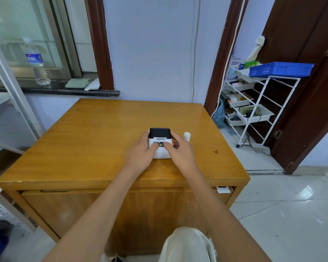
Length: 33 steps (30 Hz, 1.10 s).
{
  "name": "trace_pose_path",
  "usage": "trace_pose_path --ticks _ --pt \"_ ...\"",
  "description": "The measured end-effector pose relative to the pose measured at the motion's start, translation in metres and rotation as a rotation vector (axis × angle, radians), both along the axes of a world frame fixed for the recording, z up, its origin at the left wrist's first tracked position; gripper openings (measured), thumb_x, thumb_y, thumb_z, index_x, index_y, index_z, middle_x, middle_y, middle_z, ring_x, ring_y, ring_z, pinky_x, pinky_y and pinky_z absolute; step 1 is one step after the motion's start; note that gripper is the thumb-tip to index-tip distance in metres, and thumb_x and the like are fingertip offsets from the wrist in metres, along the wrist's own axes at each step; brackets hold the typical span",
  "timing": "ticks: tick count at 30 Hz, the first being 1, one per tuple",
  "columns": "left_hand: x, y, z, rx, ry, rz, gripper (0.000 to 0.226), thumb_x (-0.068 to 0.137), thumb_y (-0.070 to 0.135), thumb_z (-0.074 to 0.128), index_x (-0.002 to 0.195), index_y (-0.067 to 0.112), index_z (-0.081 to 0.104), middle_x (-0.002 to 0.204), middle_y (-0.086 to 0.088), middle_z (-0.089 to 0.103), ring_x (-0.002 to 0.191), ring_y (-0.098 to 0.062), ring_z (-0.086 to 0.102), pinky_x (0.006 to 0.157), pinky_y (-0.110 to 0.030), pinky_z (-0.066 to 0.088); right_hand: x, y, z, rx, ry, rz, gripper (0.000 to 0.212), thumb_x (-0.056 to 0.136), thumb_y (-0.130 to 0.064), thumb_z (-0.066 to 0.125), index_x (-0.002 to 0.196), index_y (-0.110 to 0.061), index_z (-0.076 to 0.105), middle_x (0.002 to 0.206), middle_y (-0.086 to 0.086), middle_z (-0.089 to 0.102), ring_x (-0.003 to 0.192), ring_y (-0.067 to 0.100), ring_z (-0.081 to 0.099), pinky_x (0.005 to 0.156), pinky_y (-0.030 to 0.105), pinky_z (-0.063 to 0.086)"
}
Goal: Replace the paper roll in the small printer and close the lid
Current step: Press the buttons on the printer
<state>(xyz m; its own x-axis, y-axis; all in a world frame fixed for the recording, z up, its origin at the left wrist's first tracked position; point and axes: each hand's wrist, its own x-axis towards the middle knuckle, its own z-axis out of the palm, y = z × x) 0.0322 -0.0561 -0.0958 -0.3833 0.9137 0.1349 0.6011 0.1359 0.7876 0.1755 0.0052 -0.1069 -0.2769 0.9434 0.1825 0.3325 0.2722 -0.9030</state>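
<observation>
Nearest us, our two bare forearms run forward over the front edge of the wooden table (95, 129), a glossy honey-coloured top with a small dark mark off to the right. Our left hand (140, 154) and right hand (180, 152) meet on the small printer (160, 142), each wrapped around one flank with fingers curled narrow, thumbs pressed on the white front face either side of a little lit green indicator. So we hold the printer between both hands, straight ahead on the midline; neither hand is nearer. It is a compact, rounded plastic block, smooth white body toward us, and its long axis runs away from us toward the black lid (159, 132). That lid looks matte and sits down flat, which we judge as closed, though we cannot tell whether it is latched. A spot of orange shows at the right side under our fingers, perhaps a release catch. Just beyond our right hand, close beside the printer, a white paper roll (187, 137) stands upright, a plain smooth cylinder; the right hand is clearly the nearer one for it. Farther back, a clear water bottle (37, 63) rests on the dark window sill.
</observation>
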Motion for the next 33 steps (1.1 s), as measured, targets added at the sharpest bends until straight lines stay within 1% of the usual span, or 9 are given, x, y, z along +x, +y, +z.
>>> trace_pose_path --ticks 2,5,11,17,21,24,28,31,33 --pt "0.0003 -0.0001 0.0007 -0.002 0.016 0.004 0.066 0.101 0.036 0.045 0.162 0.029 0.024 0.154 0.005 0.052 0.133 -0.023 0.053 0.105 -0.041 0.045 0.0000 0.0004 -0.0008 0.003 0.001 -0.005 0.054 0.095 -0.036 0.063 0.149 -0.038 0.056 0.114 -0.005 0.077 0.109 0.019 0.071 0.095 0.044 0.059" --pt "0.0001 0.0000 0.0005 -0.003 0.024 0.000 0.066 0.100 0.037 0.045 0.162 0.029 0.024 0.155 0.005 0.051 0.133 -0.024 0.053 0.106 -0.042 0.045 -0.0003 0.0006 -0.0016 0.012 0.001 -0.006 0.053 0.095 -0.035 0.062 0.148 -0.039 0.057 0.113 -0.001 0.078 0.108 0.021 0.071 0.095 0.045 0.059" --pt "-0.0004 0.0002 -0.0009 -0.003 0.007 -0.004 0.066 0.100 0.039 0.044 0.162 0.029 0.025 0.153 0.004 0.053 0.131 -0.024 0.054 0.106 -0.044 0.046 0.0000 0.0020 -0.0027 0.009 -0.017 -0.007 0.057 0.095 -0.038 0.062 0.151 -0.037 0.055 0.113 -0.006 0.077 0.107 0.016 0.071 0.094 0.042 0.060" --pt "-0.0013 0.0018 -0.0031 0.014 -0.010 -0.008 0.067 0.100 0.038 0.045 0.162 0.028 0.025 0.154 0.004 0.052 0.133 -0.023 0.053 0.108 -0.043 0.044 -0.0014 0.0050 -0.0059 0.002 -0.029 -0.001 0.065 0.087 -0.050 0.058 0.151 -0.036 0.054 0.111 -0.014 0.076 0.103 0.009 0.071 0.093 0.042 0.060" --pt "-0.0015 0.0022 -0.0035 0.016 -0.007 -0.002 0.066 0.101 0.037 0.046 0.163 0.027 0.024 0.154 0.005 0.051 0.133 -0.022 0.053 0.105 -0.039 0.044 -0.0007 0.0051 -0.0057 0.004 -0.027 -0.006 0.061 0.093 -0.043 0.062 0.152 -0.034 0.053 0.113 -0.013 0.075 0.104 0.009 0.070 0.094 0.041 0.060" --pt "-0.0011 0.0030 -0.0048 0.027 -0.008 -0.003 0.066 0.101 0.036 0.046 0.162 0.027 0.025 0.154 0.005 0.051 0.133 -0.022 0.053 0.104 -0.039 0.045 0.0001 0.0056 -0.0052 0.011 -0.019 -0.005 0.058 0.095 -0.039 0.062 0.153 -0.034 0.053 0.113 -0.011 0.075 0.103 0.012 0.070 0.092 0.041 0.060" --pt "-0.0014 0.0026 -0.0047 0.026 -0.010 0.000 0.065 0.101 0.036 0.046 0.162 0.027 0.025 0.155 0.005 0.050 0.134 -0.022 0.052 0.104 -0.038 0.044 -0.0004 0.0068 -0.0068 0.012 -0.016 -0.004 0.059 0.094 -0.040 0.062 0.152 -0.034 0.054 0.111 -0.011 0.075 0.102 0.011 0.070 0.091 0.040 0.060" --pt "-0.0011 0.0013 -0.0047 0.023 0.007 0.004 0.066 0.100 0.038 0.045 0.162 0.029 0.025 0.156 0.005 0.050 0.134 -0.022 0.052 0.105 -0.041 0.045 -0.0011 0.0068 -0.0072 0.021 -0.013 -0.006 0.059 0.093 -0.040 0.061 0.151 -0.034 0.055 0.109 -0.010 0.076 0.099 0.011 0.071 0.090 0.038 0.060" --pt "-0.0003 0.0006 -0.0032 0.014 0.034 0.010 0.065 0.100 0.039 0.044 0.162 0.029 0.025 0.156 0.006 0.050 0.134 -0.022 0.052 0.104 -0.040 0.045 -0.0022 0.0054 -0.0066 0.028 -0.010 -0.008 0.057 0.093 -0.039 0.061 0.150 -0.035 0.056 0.107 -0.007 0.076 0.094 0.013 0.070 0.085 0.036 0.060"
